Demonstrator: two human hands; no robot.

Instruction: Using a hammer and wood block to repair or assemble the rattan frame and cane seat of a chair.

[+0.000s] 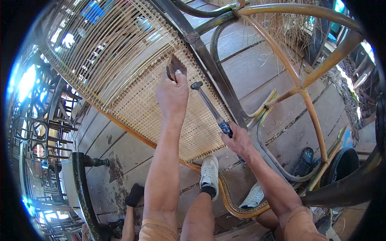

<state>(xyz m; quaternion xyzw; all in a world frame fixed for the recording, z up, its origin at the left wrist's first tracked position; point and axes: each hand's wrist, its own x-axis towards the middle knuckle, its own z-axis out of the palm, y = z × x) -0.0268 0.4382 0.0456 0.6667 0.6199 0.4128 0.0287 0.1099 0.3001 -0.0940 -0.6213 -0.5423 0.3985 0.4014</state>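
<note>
Pinched in my left hand (173,94) is a flat brown blade (177,65) with a notched edge. It rests against the cane webbing (157,116), where the tight weave meets loose parallel strands (116,44). My right hand (238,140) is wrapped around the dark grip of a hammer (210,103), whose small head sits just right of my left hand, over the weave. A long rattan frame (136,136) borders the webbing on the left, and a dark rail (213,70) borders it on the right.
Curved rattan supports (299,84) rise on the right over the plank floor (249,64). A black bucket (343,162) and a dark shoe (304,160) stand at the right. My white sneaker (209,172) touches the frame's lower end. Dark furniture (86,193) and another person's foot (135,195) are lower left.
</note>
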